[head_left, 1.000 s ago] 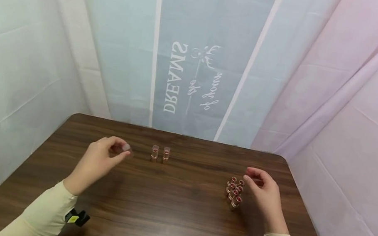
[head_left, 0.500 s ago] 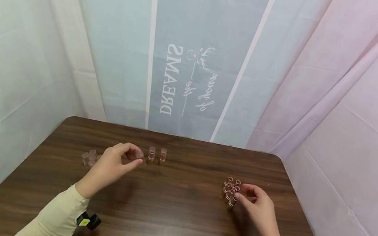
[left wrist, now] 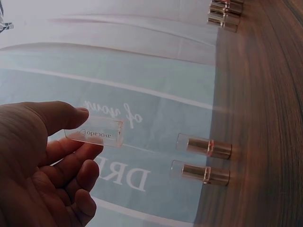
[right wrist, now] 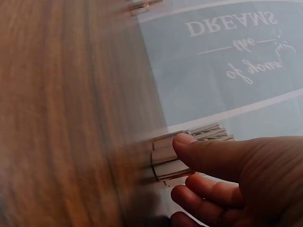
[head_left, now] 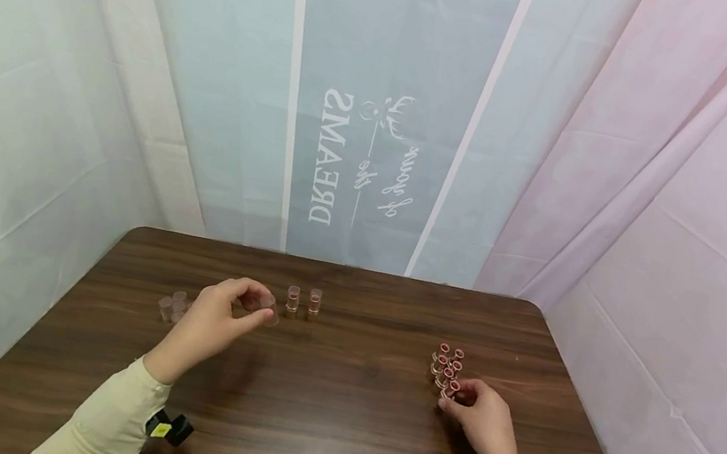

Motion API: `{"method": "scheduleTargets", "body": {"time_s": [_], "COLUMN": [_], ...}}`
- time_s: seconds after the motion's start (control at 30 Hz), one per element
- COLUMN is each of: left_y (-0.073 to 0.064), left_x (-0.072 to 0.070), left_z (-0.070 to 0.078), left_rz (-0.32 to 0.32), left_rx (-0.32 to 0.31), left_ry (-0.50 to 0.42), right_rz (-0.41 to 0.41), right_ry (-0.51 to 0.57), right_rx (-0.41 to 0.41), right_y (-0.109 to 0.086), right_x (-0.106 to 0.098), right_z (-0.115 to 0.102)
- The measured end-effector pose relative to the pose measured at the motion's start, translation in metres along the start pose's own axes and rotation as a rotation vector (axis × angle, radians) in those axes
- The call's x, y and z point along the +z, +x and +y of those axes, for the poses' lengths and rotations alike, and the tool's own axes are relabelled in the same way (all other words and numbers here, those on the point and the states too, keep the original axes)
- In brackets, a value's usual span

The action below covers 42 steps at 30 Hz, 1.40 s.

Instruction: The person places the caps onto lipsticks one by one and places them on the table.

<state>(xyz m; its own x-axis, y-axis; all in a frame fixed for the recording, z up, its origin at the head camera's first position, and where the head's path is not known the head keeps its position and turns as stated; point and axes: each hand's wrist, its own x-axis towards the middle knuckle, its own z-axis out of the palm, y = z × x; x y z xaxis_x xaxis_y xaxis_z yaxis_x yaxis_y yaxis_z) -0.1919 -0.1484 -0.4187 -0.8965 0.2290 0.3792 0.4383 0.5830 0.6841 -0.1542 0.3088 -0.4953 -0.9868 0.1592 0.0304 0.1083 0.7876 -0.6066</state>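
My left hand [head_left: 210,326] pinches a clear lipstick cap [left wrist: 106,133] with printed lettering between thumb and fingers, held above the table. Just to its right, two lipsticks with clear caps on, one here [head_left: 293,301] and its neighbour [head_left: 315,303], stand upright side by side. Over on the right, several uncapped lipsticks [head_left: 441,364] with metallic tubes and reddish tips stand in a tight cluster. My right hand [head_left: 485,425] has thumb and fingers about the nearest lipstick [head_left: 450,389] of that cluster, which still stands beside the others. The thumb hides part of the tubes in the right wrist view.
Several loose clear caps [head_left: 173,305] stand on the left of the dark wooden table [head_left: 330,416], partly behind my left hand. A pale blue curtain [head_left: 397,38] with lettering hangs beyond the far edge. White cloth walls [head_left: 3,115] flank both sides.
My left hand has moved right with the cap, toward the two capped lipsticks, uncovering the loose caps. My right hand has come down and nearer to me, onto the cluster's nearest lipstick.
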Motion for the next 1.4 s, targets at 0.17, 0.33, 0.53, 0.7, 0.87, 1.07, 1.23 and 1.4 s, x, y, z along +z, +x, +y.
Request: {"method": "scheduleTargets", "body": {"time_s": [0.17, 0.33, 0.53, 0.7, 0.87, 1.07, 1.23, 1.4], "left_y": [0.000, 0.000, 0.000, 0.000, -0.001, -0.001, 0.000, 0.001], "left_x": [-0.003, -0.004, -0.001, 0.001, 0.002, 0.002, 0.004, 0.006], "left_z": [0.000, -0.001, -0.001, -0.001, -0.002, -0.004, -0.005, -0.006], "left_rz": [0.010, 0.004, -0.020, -0.036, -0.025, -0.016, -0.016, -0.014], "left_rx": [-0.001, -0.002, -0.018, -0.021, -0.021, -0.028, -0.034, -0.036], "left_ry": [-0.002, -0.018, -0.032, -0.043, -0.042, -0.045, -0.063, -0.057], "right_rz": [0.020, 0.021, 0.087, 0.134, 0.111, 0.053, 0.032, 0.036], "right_ry": [-0.057, -0.069, 0.054, 0.156, 0.210, 0.313, 0.381, 0.395], "right_rx": [-0.014, -0.004, -0.040, -0.196, -0.358, -0.493, -0.527, -0.550], "right_y": [0.000, -0.002, -0.008, -0.001, 0.007, 0.014, 0.014, 0.012], "right_x": [0.004, -0.004, -0.024, -0.031, -0.031, -0.011, 0.011, 0.026], "right_z": [-0.004, -0.007, -0.029, -0.066, -0.113, -0.155, -0.166, -0.165]}}
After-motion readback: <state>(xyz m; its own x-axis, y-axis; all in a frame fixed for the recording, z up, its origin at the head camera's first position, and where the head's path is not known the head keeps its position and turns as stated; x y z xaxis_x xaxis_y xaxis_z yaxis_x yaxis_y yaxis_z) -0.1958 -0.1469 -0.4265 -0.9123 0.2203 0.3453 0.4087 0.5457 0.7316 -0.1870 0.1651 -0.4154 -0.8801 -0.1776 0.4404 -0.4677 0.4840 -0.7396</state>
